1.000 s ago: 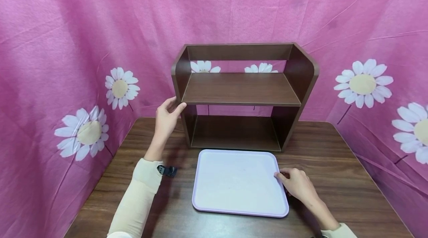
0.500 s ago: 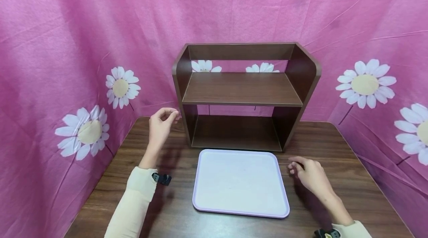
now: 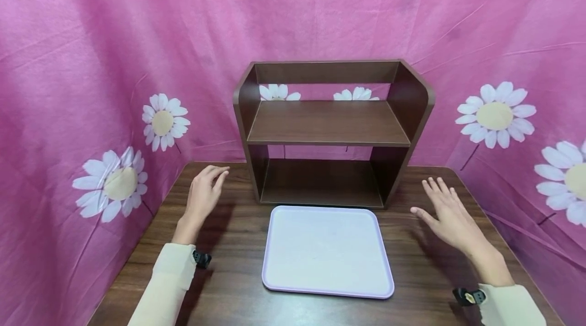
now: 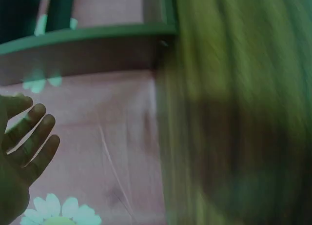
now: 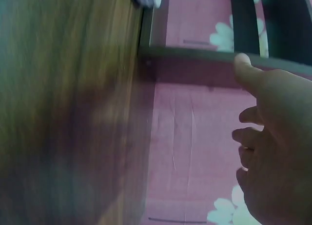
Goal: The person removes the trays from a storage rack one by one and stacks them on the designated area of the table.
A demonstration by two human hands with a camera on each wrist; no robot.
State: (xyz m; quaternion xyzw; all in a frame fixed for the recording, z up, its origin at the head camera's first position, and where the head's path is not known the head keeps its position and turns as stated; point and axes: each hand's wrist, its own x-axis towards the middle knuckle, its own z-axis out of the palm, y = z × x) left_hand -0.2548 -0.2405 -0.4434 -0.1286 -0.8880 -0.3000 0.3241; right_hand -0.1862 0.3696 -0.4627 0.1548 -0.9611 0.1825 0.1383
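A dark brown two-tier shelf [image 3: 329, 122] stands upright at the back of the table. Directly in front of it lies a pale lavender tray [image 3: 327, 252], flat on the wood. My left hand [image 3: 203, 196] hovers left of the shelf, fingers relaxed and holding nothing. In the left wrist view its fingers [image 4: 36, 147] are spread apart. To the right of the tray, my right hand [image 3: 450, 219] is raised over the table with straight fingers and thumb apart, touching neither tray nor shelf. Its thumb [image 5: 248, 73] shows in the right wrist view.
The wood-grain table [image 3: 238, 275] reaches toward me. Pink cloth [image 3: 320, 10] with white daisies hangs behind and along both sides. A black strap [image 3: 201, 259] sits at the left wrist and another strap [image 3: 468, 296] at the right.
My left hand has come off the shelf's side and moved left and toward me. My right hand has let go of the tray's edge, moved right and spread its fingers.
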